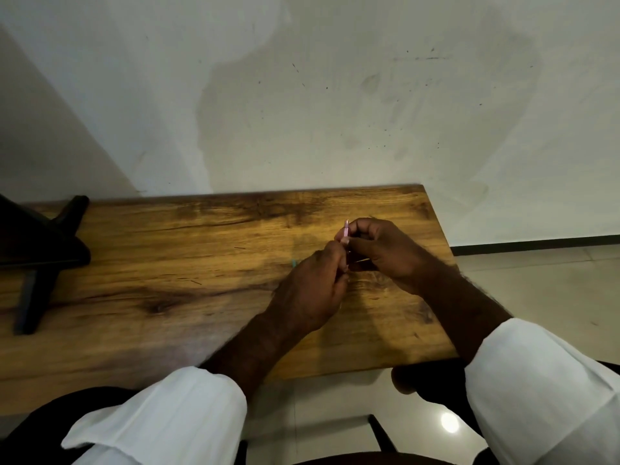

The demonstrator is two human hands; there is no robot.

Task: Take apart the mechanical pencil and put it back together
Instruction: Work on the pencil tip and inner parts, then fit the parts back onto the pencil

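A pink mechanical pencil stands nearly upright above the wooden table, its top end poking out between my two hands. My left hand is closed around the lower part of the pencil, which it hides. My right hand pinches the upper part with thumb and fingertips, touching the left hand. A small teal piece lies on the table just left of my left hand; what it is cannot be told.
A dark stand with legs sits at the table's left end. The table's right edge runs close to my right wrist, with tiled floor beyond. A pale wall rises behind the table.
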